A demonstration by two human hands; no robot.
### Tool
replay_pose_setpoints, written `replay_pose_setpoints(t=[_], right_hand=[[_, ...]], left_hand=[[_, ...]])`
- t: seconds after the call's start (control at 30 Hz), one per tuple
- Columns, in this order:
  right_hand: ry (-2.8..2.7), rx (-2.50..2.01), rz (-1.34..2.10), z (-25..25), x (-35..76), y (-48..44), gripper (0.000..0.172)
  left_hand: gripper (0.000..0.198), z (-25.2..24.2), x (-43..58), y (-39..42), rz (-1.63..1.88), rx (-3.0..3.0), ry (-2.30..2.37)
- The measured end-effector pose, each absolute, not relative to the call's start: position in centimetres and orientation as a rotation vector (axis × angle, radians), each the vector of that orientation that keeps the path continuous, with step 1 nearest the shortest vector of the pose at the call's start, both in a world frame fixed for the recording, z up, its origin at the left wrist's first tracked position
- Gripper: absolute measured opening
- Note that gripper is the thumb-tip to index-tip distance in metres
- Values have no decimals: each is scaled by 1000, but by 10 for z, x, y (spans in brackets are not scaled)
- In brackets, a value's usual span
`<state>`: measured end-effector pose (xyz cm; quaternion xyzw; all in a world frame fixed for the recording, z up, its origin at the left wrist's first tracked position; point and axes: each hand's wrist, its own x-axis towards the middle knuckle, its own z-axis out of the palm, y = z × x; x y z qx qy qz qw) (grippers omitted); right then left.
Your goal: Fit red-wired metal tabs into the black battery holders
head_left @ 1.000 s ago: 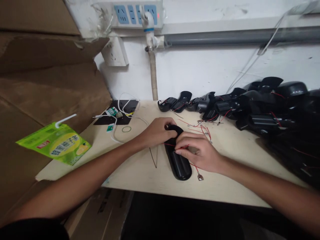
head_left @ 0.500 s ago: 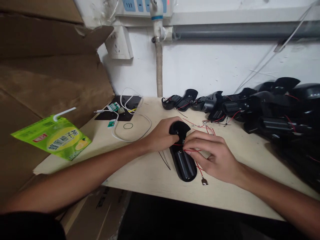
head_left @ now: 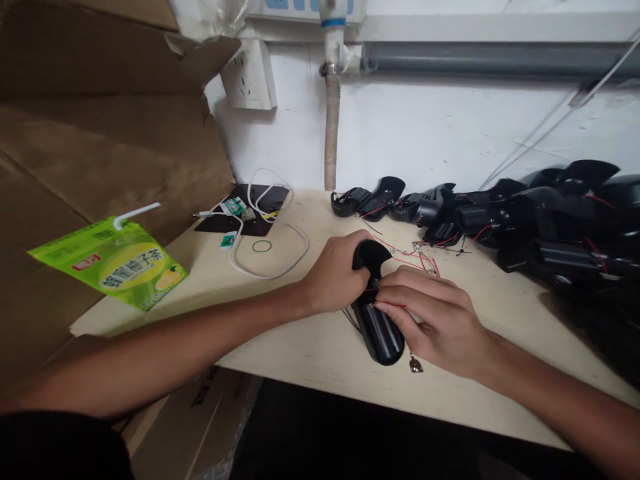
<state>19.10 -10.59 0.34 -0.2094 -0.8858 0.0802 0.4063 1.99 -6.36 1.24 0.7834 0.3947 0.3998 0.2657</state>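
A black plastic housing (head_left: 381,335) with a rounded lower end and a curved top lies on the wooden table. My left hand (head_left: 340,272) is closed around its upper part, the thumb pressed into the hollow. My right hand (head_left: 437,317) pinches a thin red wire (head_left: 397,305) at the middle of the housing, just above its smooth barrel section. Below the right hand, a small metal terminal (head_left: 415,365) hangs or lies at a wire's end. Dark thin wires (head_left: 351,320) stick out at the housing's left side. The fingers partly hide the wire's inner end.
Many similar black housings (head_left: 530,227) are heaped along the right and back. Loose red wires with metal tabs (head_left: 425,257) lie behind my right hand. On the left are a green drink pouch (head_left: 135,263) with a straw, a white cable (head_left: 273,275) and cardboard (head_left: 100,147).
The whole view has shifted slightly, so things sit further right. My right fingers stay at the red wire, and less of the wire shows beside them. My left hand keeps its hold.
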Motion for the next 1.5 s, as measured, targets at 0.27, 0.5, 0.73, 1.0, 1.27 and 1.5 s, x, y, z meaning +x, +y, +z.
replay_pose_setpoints(t=[0.27,0.5,0.73,1.0,1.27,1.5], right_hand=[[-2214,-498,158,1,184,-109,14],[-2249,-474,-10,-3,183,-112,20],[-2287,-574,31,6,181,-114,18],[-2078,-794,278,6,186,-103,12],[-1830,-1210,812,-2,183,-97,33],[-1777,-1053,1139,2,180,-93,30]], left_hand=[[24,13,20,-71,1083,2222,1218],[25,16,21,-72,1038,2241,1252],[21,17,22,-72,1058,2226,1262],[27,23,19,-65,1090,2247,1189],[31,22,16,-64,1186,2269,1150],[32,26,18,-72,1234,2360,1063]])
